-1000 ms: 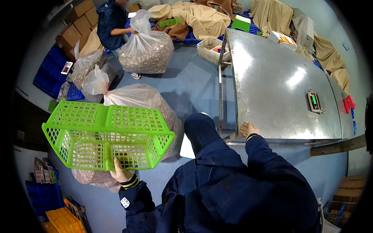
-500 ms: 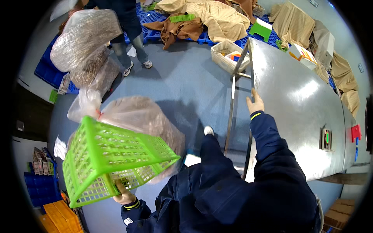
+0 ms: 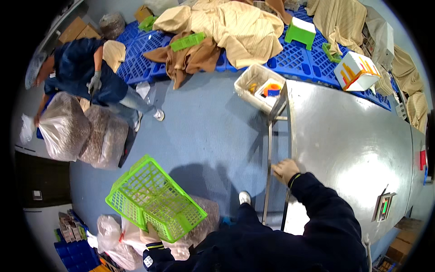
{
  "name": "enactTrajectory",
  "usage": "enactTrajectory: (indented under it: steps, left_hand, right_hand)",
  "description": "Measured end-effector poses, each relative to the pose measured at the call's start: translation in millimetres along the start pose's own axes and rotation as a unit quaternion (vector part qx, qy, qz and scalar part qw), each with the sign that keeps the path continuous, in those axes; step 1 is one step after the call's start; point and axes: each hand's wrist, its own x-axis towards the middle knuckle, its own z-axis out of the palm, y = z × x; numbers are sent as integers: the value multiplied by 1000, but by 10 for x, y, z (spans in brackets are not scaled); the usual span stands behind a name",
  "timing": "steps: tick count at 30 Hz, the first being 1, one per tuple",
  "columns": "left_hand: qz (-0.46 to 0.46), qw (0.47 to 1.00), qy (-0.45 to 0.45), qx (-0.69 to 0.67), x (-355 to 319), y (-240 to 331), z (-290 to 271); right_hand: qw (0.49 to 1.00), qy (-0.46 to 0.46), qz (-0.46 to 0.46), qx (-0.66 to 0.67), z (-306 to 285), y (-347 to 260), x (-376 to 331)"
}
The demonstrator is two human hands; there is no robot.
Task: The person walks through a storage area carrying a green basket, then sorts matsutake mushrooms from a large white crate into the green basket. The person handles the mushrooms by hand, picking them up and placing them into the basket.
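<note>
A bright green plastic basket [image 3: 156, 197] with lattice walls hangs tilted at my lower left, its hollow inside showing. My left hand [image 3: 150, 234] is closed on its near rim. Nothing is visible inside the basket. My right hand [image 3: 285, 171] is beside the left edge of the steel table [image 3: 335, 136], fingers curled in and no object showing in them. Whether it touches the edge I cannot tell. Behind and below the basket, filled clear plastic bags [image 3: 206, 217] rest on the floor, one tied with red.
At the left a person [image 3: 86, 68] with a grey glove grips one of several filled bags [image 3: 65, 129]. Blue pallets [image 3: 140, 52] with beige cloths [image 3: 244, 31] line the back. A white bin [image 3: 247, 84] stands by the table; a small scale-like device [image 3: 384, 207] sits on it.
My view has shifted. The basket has turned so its inside faces up toward me. My right hand has gone from spread fingers to curled ones. The other person now bends over the bags.
</note>
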Motion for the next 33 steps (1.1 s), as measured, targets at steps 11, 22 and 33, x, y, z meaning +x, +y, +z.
enactTrajectory:
  steps: [11, 22, 33]
  left_hand:
    - [-36, 975, -45, -215, 1653, 928, 1694]
    - [-55, 953, -193, -227, 4200, 2307, 3662]
    - [-44, 883, -379, -274, 5344, 4471, 6037]
  right_hand:
    - [991, -76, 106, 28, 34, 98, 234]
    - [721, 216, 657, -48, -762, 1924, 2519]
    - [666, 48, 738, -96, -826, 2186, 2978]
